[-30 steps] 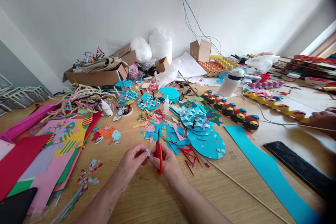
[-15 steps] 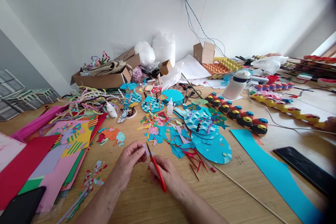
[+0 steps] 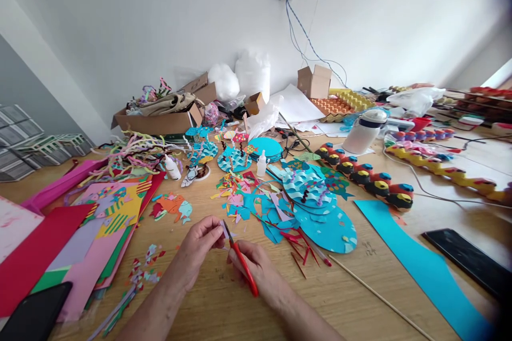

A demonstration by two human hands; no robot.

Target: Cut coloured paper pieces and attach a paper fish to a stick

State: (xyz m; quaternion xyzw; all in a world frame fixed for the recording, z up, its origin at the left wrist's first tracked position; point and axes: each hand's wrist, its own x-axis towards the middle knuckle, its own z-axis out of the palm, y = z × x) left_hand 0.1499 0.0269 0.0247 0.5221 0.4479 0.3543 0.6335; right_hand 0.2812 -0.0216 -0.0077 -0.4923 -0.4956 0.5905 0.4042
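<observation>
In my right hand (image 3: pixel 254 265) is a pair of red-handled scissors (image 3: pixel 245 268), its dark blades pointing up and away from me. Between the thumb and fingers of my left hand (image 3: pixel 202 241) I pinch a small lilac paper piece (image 3: pixel 224 229). The blades meet the paper just beside my left fingertips. Both hands hover over the wooden table, close together. Beyond them lie blue, pink and yellow paper scraps (image 3: pixel 250 200). Orange and blue paper fish (image 3: pixel 176 206) rest to the left of my hands.
Coloured paper sheets (image 3: pixel 80 256) are stacked at left, a black phone (image 3: pixel 38 311) on them. Blue discs (image 3: pixel 330 226), red strips (image 3: pixel 300 242) and a thin wooden stick (image 3: pixel 372 290) lie right. Small glue bottles (image 3: pixel 261 164) stand farther back. Another phone (image 3: pixel 466 258) lies far right.
The scissors have come slightly nearer the lilac piece, which now shows more clearly between blades and left fingers. The whole view has shifted slightly.
</observation>
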